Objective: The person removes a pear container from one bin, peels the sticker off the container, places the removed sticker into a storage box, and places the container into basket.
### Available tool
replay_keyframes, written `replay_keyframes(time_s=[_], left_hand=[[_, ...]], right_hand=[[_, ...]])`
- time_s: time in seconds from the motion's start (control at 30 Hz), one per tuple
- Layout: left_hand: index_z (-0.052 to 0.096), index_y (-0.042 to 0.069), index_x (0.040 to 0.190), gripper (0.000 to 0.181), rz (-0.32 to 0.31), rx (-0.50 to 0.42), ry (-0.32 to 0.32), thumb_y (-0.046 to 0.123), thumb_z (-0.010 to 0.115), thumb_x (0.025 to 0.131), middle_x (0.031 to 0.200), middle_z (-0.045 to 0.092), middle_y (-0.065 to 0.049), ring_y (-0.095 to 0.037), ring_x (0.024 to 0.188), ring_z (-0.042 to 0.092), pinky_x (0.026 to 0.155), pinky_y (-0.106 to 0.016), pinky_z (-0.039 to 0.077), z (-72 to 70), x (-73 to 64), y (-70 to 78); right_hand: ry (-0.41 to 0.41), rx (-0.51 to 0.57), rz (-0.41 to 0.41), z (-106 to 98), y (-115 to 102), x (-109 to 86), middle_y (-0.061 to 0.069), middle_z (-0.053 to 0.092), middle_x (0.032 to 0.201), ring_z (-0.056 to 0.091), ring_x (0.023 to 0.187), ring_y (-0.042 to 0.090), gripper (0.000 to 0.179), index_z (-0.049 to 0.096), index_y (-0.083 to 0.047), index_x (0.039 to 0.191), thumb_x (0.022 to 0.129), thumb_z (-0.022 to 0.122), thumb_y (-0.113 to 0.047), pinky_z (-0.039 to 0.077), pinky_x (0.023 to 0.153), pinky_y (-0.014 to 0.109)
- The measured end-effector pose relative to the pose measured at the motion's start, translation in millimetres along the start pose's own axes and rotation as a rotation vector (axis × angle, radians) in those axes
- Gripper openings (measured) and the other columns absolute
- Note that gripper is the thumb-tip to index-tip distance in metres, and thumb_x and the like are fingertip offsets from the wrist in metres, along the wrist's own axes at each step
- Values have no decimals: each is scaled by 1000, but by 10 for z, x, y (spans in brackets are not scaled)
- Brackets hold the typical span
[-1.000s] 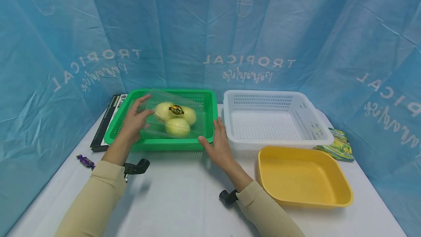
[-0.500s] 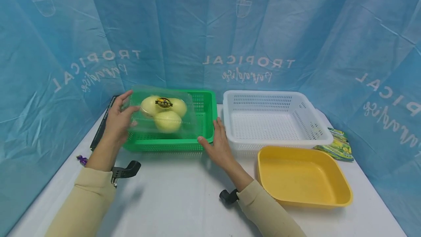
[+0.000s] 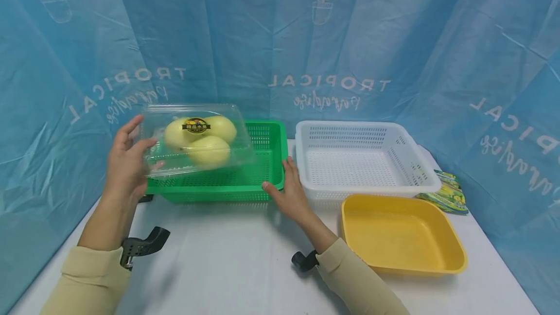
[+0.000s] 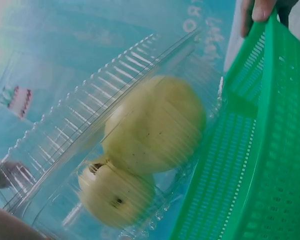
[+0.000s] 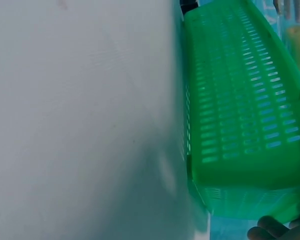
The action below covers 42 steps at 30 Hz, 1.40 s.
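My left hand [image 3: 127, 159] grips the left end of a clear plastic clamshell box [image 3: 164, 115], its thumb across the lid. Inside lie three pale yellow-green round fruits [image 3: 209, 151], and a black label with gold print [image 3: 196, 125] sits on the lid. The box is raised over the left part of a green basket [image 3: 218, 193]. At the basket's front right corner, my right hand [image 3: 292, 201] holds on with its thumb at the front and its fingers along the right side. The left wrist view shows two fruits [image 4: 155, 125] through the plastic.
To the right of the green basket is a white basket [image 3: 354, 188]. A yellow tub [image 3: 404, 237] stands in front of it, and a green-and-yellow packet [image 3: 450, 193] lies beside it. Blue printed sheeting [image 3: 245, 43] hangs behind the white table [image 3: 218, 256].
My left hand has lifted the box of fruits out of the green basket, bringing it up and to the left. The purple-wrapped sweet is now behind my left arm. My right hand has stayed put.
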<state>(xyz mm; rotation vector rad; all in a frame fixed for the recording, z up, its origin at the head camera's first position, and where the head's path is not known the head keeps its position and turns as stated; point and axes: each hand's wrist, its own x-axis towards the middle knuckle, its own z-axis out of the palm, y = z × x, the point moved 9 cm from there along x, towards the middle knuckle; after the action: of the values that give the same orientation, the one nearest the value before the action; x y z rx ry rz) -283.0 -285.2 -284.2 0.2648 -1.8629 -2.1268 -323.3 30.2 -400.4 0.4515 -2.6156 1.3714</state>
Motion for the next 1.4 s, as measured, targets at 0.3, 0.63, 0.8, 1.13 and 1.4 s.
replay_keyframes(time_s=[0.3, 0.63, 0.8, 1.13, 1.4], left_hand=[[32, 39, 143, 56, -11, -112, -37, 14, 50, 97, 159, 2, 10, -25, 148, 0, 103, -75, 13, -82, -238, 44], [32, 33, 145, 57, 16, -157, -77, 12, 51, 97, 158, 2, 4, -30, 146, 5, 64, -29, 58, -107, -496, -13], [28, 31, 147, 57, 25, -181, -127, 11, 48, 98, 156, -1, 5, -25, 146, 1, 68, -26, 57, -117, -620, -78], [25, 27, 149, 59, 18, -307, -240, 0, 40, 98, 152, 11, 6, -14, 132, 33, 73, -34, 59, -191, -868, -222], [23, 25, 149, 58, -15, -360, -277, -1, 35, 99, 149, 11, 5, -7, 120, 49, 77, -45, 58, -232, -1065, -368]], right_hand=[[-26, 22, 21, -8, -9, 11, 13, 5, 160, 13, 147, 31, 84, 15, -4, 150, 90, 58, -43, 23, 116, 53], [-46, 15, 30, -23, -35, 24, 16, 4, 159, 13, 147, 34, 84, 15, -1, 150, 90, 58, -41, 25, 115, 54], [-65, 33, 36, -38, -52, 36, 17, 5, 159, 14, 147, 34, 82, 16, 2, 149, 89, 58, -36, 26, 115, 52], [-86, 59, 40, -60, -78, 47, 20, 6, 158, 14, 146, 36, 80, 16, 3, 148, 89, 59, -29, 24, 116, 51], [-96, 73, 36, -70, -63, 54, 21, 6, 158, 13, 146, 36, 79, 17, 4, 148, 89, 59, -28, 25, 115, 52]])
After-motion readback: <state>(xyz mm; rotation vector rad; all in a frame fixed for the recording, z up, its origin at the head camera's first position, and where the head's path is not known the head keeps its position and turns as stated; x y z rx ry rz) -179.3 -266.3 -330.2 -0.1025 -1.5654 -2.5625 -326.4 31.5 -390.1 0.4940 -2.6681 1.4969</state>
